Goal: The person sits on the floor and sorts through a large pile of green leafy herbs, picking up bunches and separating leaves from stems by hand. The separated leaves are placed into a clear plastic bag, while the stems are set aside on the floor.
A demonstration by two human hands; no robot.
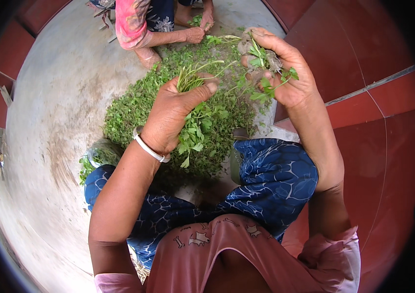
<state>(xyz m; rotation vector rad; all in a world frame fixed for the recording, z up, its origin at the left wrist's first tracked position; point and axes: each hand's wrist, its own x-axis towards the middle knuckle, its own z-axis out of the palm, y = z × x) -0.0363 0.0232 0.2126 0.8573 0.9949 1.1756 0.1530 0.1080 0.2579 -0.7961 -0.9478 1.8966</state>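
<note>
My left hand (pixel 171 110), with a white band at the wrist, is closed around a bunch of leafy green herbs (pixel 197 131). Thin pale stems stick out above its thumb, and toothed leaves hang below the fist. Up and to the right, my right hand (pixel 293 73) is raised with soil-darkened fingers, gripping a few loose herb sprigs (pixel 258 54) with what look like muddy roots in the palm. Beneath both hands spreads a wide heap of the same greens (pixel 141 110) on the ground. The exact kind of herb is hard to tell.
At the far side a person in a pink patterned sleeve (pixel 133 24) bends over the heap, both hands on some greens. A clear plastic bag (pixel 106 152) with greens stands by my left knee. Red tiled surface (pixel 363 127) rises at right; pale concrete floor (pixel 56 97) lies left.
</note>
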